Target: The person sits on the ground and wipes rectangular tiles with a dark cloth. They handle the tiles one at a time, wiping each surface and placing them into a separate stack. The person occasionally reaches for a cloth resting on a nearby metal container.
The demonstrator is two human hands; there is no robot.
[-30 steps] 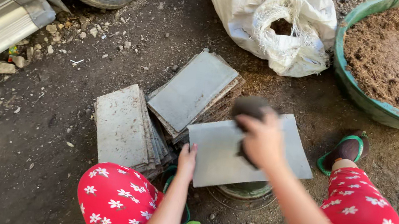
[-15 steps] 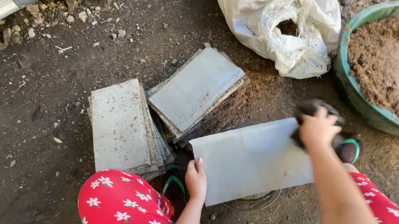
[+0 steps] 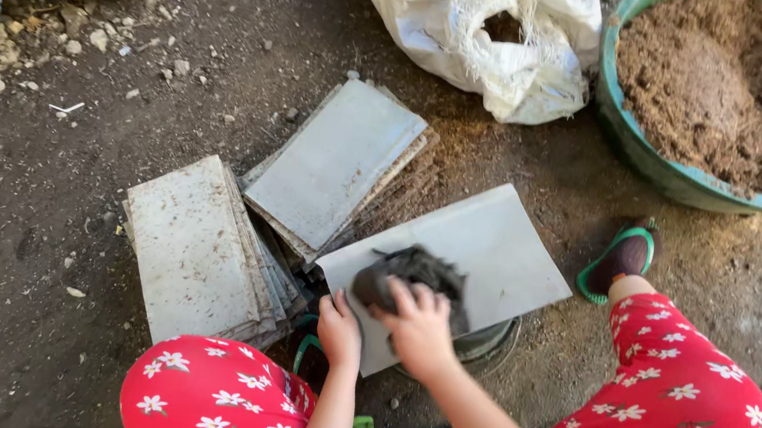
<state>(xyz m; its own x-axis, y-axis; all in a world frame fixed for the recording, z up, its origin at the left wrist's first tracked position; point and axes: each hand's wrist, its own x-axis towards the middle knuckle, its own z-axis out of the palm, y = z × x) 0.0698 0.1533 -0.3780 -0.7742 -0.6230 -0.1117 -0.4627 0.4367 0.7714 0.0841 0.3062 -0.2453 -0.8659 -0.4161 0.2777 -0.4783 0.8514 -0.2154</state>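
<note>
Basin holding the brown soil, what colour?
Green, with a worn, soil-smeared rim; the basin shows best in the head view, upper right, the only view.

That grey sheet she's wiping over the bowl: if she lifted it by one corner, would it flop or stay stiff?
Probably stiff: the grey sheet spans the round container flat, without sagging, under the right hand and dark rag. It looks thin, so likely light. Resting on a rim, it might tip if pressed at an overhanging edge; the left hand steadies it.
</note>
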